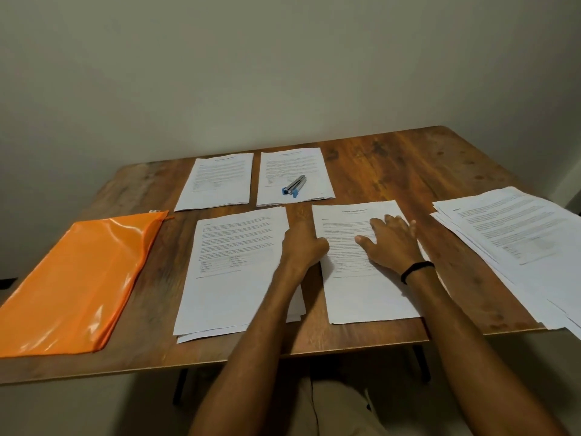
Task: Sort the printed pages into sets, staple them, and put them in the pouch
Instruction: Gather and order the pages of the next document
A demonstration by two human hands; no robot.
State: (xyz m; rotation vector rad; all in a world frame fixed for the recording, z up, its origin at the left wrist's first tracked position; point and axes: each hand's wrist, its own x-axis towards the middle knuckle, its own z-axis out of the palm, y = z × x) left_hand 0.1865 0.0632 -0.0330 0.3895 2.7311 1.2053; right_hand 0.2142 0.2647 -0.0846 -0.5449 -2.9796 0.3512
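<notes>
Five page piles lie on the surface (408, 165). The messy pile (518, 240) at 3 o'clock hangs over the edge, and there is bare wood at 1 o'clock. One orange pouch (78, 278) lies at 9 o'clock. One stapler (294, 186) sits on the far pile (292, 162) at 12 o'clock. The right hand (393, 243) lies spread flat on the near pile (361, 297). The left hand (301, 243) touches its side; I cannot tell its grip.

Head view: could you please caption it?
Left hand grips a page set, right hand presses it; stapler, pouch nearby.
</notes>
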